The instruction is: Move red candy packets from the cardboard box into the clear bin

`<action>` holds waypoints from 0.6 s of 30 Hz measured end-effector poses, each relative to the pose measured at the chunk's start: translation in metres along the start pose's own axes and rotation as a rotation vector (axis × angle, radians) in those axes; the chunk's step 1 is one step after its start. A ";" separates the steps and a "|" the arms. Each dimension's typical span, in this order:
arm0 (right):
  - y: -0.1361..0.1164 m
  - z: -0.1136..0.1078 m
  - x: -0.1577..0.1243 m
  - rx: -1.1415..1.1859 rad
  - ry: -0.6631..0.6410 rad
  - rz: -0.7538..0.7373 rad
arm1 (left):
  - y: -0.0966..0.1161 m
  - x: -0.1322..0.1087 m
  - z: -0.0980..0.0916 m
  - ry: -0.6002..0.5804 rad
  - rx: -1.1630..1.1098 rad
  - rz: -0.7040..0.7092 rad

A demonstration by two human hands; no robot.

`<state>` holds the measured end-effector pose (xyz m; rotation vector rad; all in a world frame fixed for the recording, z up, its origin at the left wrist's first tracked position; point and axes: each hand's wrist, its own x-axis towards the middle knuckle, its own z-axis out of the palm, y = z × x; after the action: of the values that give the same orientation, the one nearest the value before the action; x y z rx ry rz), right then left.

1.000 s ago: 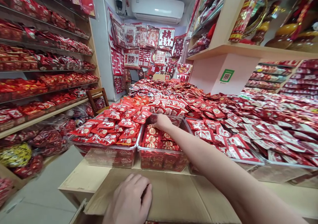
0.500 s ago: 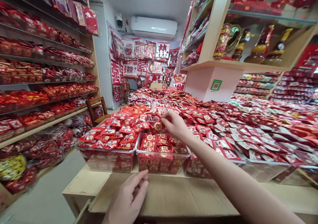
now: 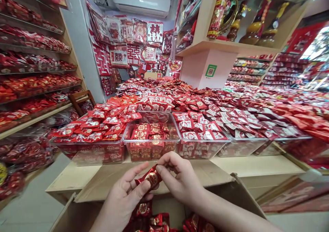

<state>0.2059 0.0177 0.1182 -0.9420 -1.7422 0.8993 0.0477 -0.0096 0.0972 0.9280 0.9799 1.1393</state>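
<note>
Between my two hands is a red candy packet (image 3: 152, 178) with gold print. My left hand (image 3: 131, 190) pinches its lower left end between thumb and fingers. The fingers of my right hand (image 3: 177, 173) grip its upper right end. Below them an open cardboard box (image 3: 174, 209) holds several similar red packets (image 3: 159, 219). Just beyond my hands stands a clear plastic bin (image 3: 151, 143), partly filled with red and gold packets (image 3: 141, 131) in rows.
A heaped bin of red packets (image 3: 102, 124) stands left of the middle bin, and a bin of red and white packets (image 3: 197, 129) stands right. A wooden shelf unit (image 3: 200, 46) overhangs the display. Stocked shelves (image 3: 33, 67) and a wooden chair (image 3: 81, 100) are at left.
My right hand has come back from above the middle bin with the packet, down to my left hand. My left hand now grips it too. The view has tilted down, showing packets inside the box.
</note>
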 end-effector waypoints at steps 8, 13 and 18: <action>0.004 0.007 -0.004 0.277 0.020 0.136 | 0.015 -0.005 0.013 0.257 -0.098 -0.005; 0.003 0.010 0.000 0.441 -0.087 0.244 | 0.020 -0.005 0.011 0.271 -0.024 -0.002; 0.002 0.015 -0.003 0.435 -0.058 0.264 | 0.023 -0.010 0.015 0.273 -0.216 -0.075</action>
<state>0.1928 0.0133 0.1106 -0.8676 -1.4026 1.4216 0.0544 -0.0167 0.1251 0.5676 1.0759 1.3011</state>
